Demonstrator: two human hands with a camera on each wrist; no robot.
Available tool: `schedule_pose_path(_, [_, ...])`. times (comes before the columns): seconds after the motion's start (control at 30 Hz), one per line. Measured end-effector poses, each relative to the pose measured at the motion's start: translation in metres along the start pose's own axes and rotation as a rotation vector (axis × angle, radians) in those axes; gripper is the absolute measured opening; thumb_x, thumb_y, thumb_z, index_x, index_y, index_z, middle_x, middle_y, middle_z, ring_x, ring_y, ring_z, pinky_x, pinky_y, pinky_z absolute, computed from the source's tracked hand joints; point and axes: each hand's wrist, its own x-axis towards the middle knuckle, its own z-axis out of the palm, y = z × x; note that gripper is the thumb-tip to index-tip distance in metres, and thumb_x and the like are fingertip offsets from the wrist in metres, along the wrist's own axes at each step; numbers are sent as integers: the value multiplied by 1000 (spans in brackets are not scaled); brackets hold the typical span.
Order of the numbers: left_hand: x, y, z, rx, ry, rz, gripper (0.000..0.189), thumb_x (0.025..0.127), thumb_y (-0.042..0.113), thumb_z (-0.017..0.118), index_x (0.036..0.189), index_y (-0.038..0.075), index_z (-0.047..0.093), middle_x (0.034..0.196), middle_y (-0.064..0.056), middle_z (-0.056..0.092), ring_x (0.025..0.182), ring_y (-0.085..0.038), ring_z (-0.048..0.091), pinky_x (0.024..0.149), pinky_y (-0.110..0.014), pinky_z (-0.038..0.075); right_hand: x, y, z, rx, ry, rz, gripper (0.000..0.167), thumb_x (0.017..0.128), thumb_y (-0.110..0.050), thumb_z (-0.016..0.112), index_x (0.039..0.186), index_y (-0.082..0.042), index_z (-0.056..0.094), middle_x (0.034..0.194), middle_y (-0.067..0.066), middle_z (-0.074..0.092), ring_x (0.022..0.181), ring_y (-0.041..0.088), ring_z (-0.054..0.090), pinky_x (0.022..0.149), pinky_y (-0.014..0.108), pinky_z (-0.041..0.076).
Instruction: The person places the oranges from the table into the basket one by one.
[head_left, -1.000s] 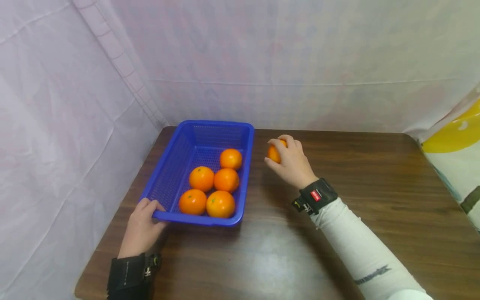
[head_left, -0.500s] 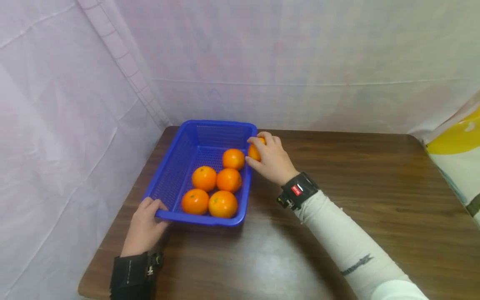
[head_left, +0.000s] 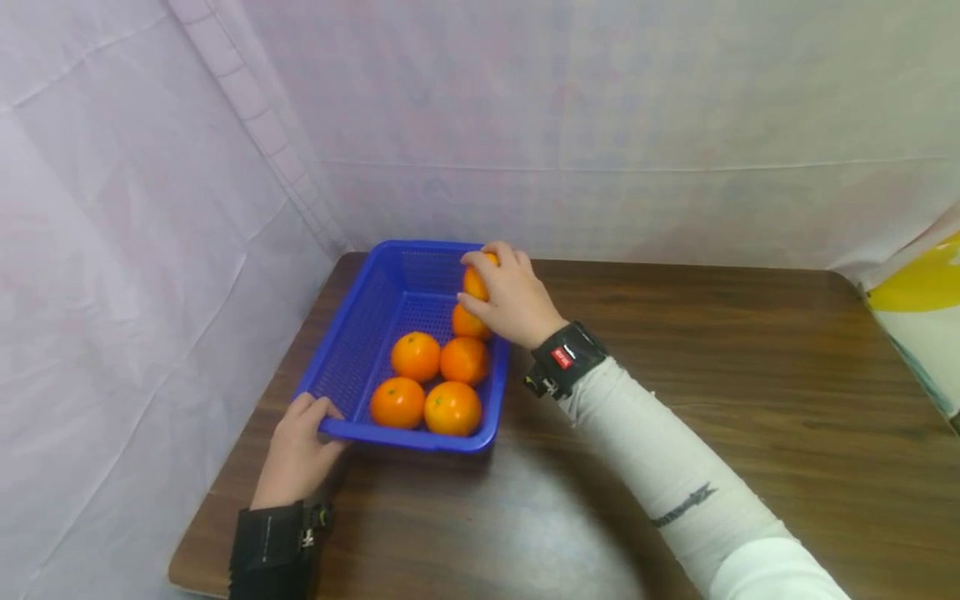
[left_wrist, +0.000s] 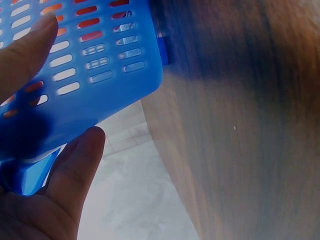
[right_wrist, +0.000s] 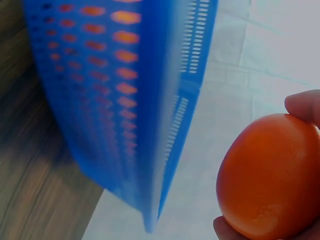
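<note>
A blue plastic basket (head_left: 341, 333) with slotted walls stands on the table, several oranges (head_left: 416, 357) gathered in its near and right parts. At its near left corner my left hand (head_left: 300, 446) grips the rim; in the left wrist view the fingers (left_wrist: 75, 170) curl about the basket wall (left_wrist: 120, 95). My right hand (head_left: 513, 298) holds another orange (head_left: 476, 283) over the far right part of the basket, and partly covers the orange (head_left: 468, 322) below. In the right wrist view the held orange (right_wrist: 270, 175) sits between thumb and fingers, higher than the basket rim.
The dark wooden table (head_left: 712, 375) extends to the right of the basket. White cloth (head_left: 600, 125) hangs behind the table and on the left side. A yellow printed patch (head_left: 918, 279) shows on the cloth at far right.
My right hand has carried its orange leftward from above the table, past the basket's right rim, to over the basket. The left hand keeps its grip on the corner.
</note>
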Motion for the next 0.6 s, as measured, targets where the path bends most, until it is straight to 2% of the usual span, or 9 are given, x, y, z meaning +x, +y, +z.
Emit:
schedule_pose_path(0.23, [2, -1, -1, 4, 20, 18, 30, 70, -2, 83, 81, 11, 58, 87, -5, 50, 86, -27, 59, 78, -47, 50, 15, -15, 5, 56, -13, 39, 49, 95, -43, 65, 139, -23, 54, 146, 12, 43, 130, 39, 42, 91, 56, 52])
schedule_pose_path(0.6, [1, 0, 1, 5, 12, 14, 30, 69, -4, 82, 81, 11, 59, 86, -5, 50, 84, -26, 57, 76, -45, 50, 26, -26, 21, 137, -41, 63, 48, 95, -44, 64, 139, -24, 54, 145, 9, 42, 126, 36, 43, 94, 50, 50])
